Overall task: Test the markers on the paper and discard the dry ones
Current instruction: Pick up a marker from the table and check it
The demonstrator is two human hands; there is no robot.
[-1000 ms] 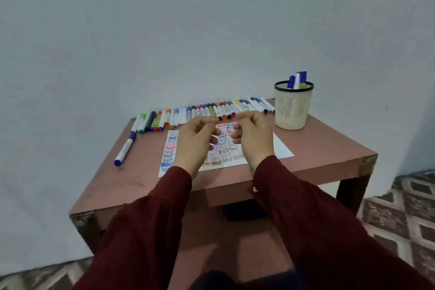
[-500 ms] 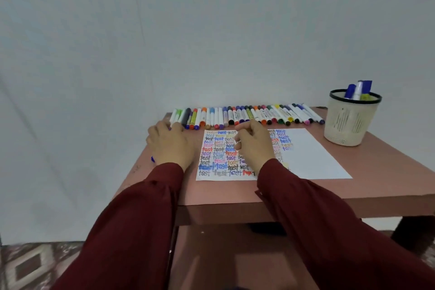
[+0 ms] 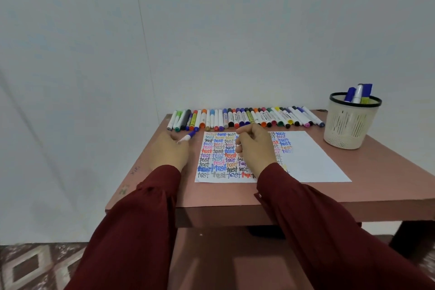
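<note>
Maroon-sleeved left hand (image 3: 169, 152) grips a blue-capped marker (image 3: 187, 137) near the table's (image 3: 376, 172) left edge. Right hand (image 3: 255, 146), curled, contents indiscernible, masks part of the paper (image 3: 317, 160). Marker row (image 3: 247, 117) lines the far edge, basket (image 3: 348, 127) at the right. The gripped marker's capped end was hidden half a second ago.

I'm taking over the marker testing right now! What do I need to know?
Left hand: holds a white marker with a blue cap, just left of the paper.
Right hand: fingers curled, resting on the white paper sheet; nothing visible in it.
Things: a long row of coloured markers lies along the back of the brown table. A cream mesh cup with a black rim at the right holds a few markers.
Done: many coloured "test" words fill the sheet's left part.
Left: test the held marker. I cannot tell which row markers are untested.
</note>
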